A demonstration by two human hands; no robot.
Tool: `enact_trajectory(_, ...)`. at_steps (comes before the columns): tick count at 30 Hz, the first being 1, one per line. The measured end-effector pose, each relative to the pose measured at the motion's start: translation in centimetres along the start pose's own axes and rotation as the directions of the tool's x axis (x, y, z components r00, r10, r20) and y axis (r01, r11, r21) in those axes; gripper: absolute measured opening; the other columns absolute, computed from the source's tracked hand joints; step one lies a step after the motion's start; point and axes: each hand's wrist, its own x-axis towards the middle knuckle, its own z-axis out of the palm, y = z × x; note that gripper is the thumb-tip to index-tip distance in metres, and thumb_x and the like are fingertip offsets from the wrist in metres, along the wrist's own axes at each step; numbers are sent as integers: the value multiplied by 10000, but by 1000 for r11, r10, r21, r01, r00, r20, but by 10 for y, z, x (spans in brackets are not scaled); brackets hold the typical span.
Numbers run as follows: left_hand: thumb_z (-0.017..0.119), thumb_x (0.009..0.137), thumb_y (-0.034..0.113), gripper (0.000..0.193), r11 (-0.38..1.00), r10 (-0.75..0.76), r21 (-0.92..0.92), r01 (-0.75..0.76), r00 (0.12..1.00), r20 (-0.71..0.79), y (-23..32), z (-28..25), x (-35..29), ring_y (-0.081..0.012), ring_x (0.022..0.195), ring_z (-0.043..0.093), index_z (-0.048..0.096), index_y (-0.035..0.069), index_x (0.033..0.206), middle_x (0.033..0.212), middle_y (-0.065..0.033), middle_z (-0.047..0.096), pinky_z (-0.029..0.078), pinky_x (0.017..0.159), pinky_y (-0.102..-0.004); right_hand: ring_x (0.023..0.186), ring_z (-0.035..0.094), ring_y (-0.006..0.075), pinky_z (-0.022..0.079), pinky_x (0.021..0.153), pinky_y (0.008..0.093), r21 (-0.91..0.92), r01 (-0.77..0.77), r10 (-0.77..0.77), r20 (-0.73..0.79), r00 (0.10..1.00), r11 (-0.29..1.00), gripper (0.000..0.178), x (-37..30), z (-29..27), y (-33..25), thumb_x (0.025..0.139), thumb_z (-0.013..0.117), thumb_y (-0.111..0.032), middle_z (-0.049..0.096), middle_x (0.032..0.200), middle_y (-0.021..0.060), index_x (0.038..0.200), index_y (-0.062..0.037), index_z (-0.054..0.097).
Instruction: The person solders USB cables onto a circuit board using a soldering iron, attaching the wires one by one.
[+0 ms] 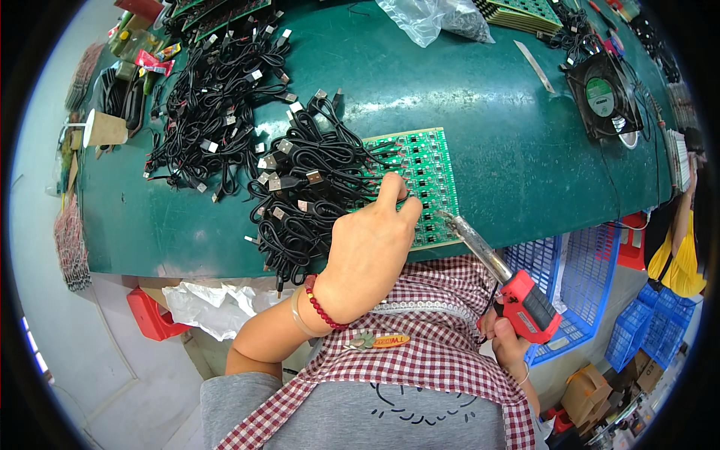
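A green circuit board panel (429,161) with rows of small black components lies near the table's front edge. Black USB cables (300,150) are heaped against its left side, several with their thin wire ends on the board. My left hand (371,244) rests over the panel's lower left, fingers pinched on a black cable at the board; the hand hides part of the wire. From the right, my right hand (506,343) grips a soldering iron (529,306) with a red and black handle. Its metal tip reaches the board's right part, close to my left fingertips.
Another cable heap (214,105) lies farther left. A black fan (602,94) stands at the right, with a metal strip (534,67) left of it. Plastic bags (431,19) and stacked boards (525,13) are at the back. Blue crates (574,277) stand below the table's right.
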Motion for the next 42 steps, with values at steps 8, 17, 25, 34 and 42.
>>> enact_trajectory(8, 646, 763, 60, 97, 1000, -1, 1, 1, 1000, -3, 1, 0, -1, -224, 573, 594, 562, 53, 811, 988, -53, 520, 476, 483, -337, 492, 425, 122, 401, 492, 283, 72, 130, -123, -103, 987, 989, 398, 20, 9, -17, 916, 579, -254, 482, 619, 61, 1167, 21, 437)
enact_trajectory(17, 665, 743, 62, 251, 998, -53, -15, 53, 999, -12, 14, -15, -17, -249, 693, 622, 557, 40, 969, 1108, -80, 517, 500, 548, -334, 1238, 458, 391, 392, 1037, 539, 534, 71, -93, 15, 996, 843, 432, 78, 60, -38, 917, 580, -260, 481, 1268, 240, 1230, -5, 426)
enact_trajectory(25, 740, 645, 84, 480, 995, 53, 86, -55, 998, 20, -14, -27, -69, -245, 1015, 547, 551, 15, 1081, 1224, -90, 507, 389, 935, -425, 1328, 356, 416, 325, 1075, 564, 545, 54, -95, 48, 994, 837, 341, 92, 67, -27, 905, 587, -222, 445, 1338, 236, 1158, -40, 450)
enact_trajectory(34, 744, 683, 200, 448, 963, 27, 267, -38, 999, 47, -11, -14, -67, -198, 834, 532, 563, 74, 1073, 917, -40, 527, 351, 819, -378, 1329, 360, 405, 326, 1076, 559, 518, 95, -127, 27, 991, 850, 331, 90, 71, -22, 918, 557, -217, 454, 1326, 239, 1171, -36, 445)
enact_trajectory(42, 611, 720, 70, 267, 950, 253, 208, -232, 964, -79, -20, -42, -45, -181, 772, 540, 604, 81, 987, 864, -31, 533, 370, 809, -380, 1333, 347, 417, 331, 1080, 546, 456, 85, -121, 52, 991, 886, 339, 92, 68, -22, 945, 529, -293, 439, 1343, 256, 1191, -79, 438)
